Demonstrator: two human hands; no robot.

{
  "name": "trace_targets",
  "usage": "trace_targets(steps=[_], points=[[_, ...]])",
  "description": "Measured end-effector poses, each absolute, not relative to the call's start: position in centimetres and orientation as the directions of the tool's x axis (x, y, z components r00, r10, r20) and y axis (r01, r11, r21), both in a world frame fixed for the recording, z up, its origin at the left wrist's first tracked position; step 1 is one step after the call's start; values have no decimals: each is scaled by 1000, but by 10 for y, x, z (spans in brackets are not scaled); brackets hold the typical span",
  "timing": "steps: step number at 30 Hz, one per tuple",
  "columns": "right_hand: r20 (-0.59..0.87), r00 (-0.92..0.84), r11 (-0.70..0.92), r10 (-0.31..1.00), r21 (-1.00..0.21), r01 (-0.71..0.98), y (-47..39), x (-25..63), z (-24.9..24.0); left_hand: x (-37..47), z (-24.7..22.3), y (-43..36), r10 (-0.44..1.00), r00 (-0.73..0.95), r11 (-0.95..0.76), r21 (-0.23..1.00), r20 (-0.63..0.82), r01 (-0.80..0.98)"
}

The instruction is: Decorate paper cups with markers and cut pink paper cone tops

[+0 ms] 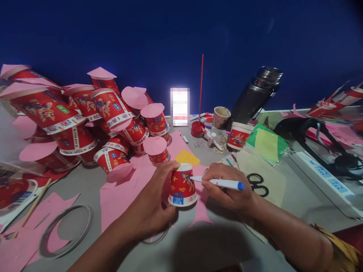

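Observation:
Upside down in front of me is a red printed paper cup [183, 186], its wide white rim at the bottom carrying a patch of blue ink. My left hand [159, 192] is closed around the cup's left side. In my right hand [231, 185] is a white marker [224, 183] with a blue end, pinched between thumb and fingers. The marker's tip points at the cup's right side; whether it touches, I cannot tell. Pink paper [127, 192] and a yellow piece of paper [187, 156] lie behind and under the cup.
Many red cups with pink paper discs [107, 109] are piled at the left. Scissors [257, 184], a stack of cups [239, 136], a black flask [249, 100] and a power strip [326, 177] stand or lie to the right. A tape ring [66, 230] is at front left.

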State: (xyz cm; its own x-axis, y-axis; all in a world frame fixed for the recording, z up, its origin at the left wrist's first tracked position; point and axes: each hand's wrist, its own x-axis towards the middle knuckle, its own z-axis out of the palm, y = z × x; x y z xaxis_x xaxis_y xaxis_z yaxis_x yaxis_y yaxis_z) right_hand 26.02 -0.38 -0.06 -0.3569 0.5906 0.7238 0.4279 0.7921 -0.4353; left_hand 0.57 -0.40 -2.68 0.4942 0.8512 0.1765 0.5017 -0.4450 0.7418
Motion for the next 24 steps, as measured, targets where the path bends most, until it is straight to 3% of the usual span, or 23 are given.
trace_targets(steps=[14,24], points=[[755,-383,838,532,-405,365,-8,257,-2,6,-22,-3,839,518,-450,749,167,487],[758,-401,832,514,-327,448,-11,252,-5,9,-19,-5,834,523,-454,759,178,466]])
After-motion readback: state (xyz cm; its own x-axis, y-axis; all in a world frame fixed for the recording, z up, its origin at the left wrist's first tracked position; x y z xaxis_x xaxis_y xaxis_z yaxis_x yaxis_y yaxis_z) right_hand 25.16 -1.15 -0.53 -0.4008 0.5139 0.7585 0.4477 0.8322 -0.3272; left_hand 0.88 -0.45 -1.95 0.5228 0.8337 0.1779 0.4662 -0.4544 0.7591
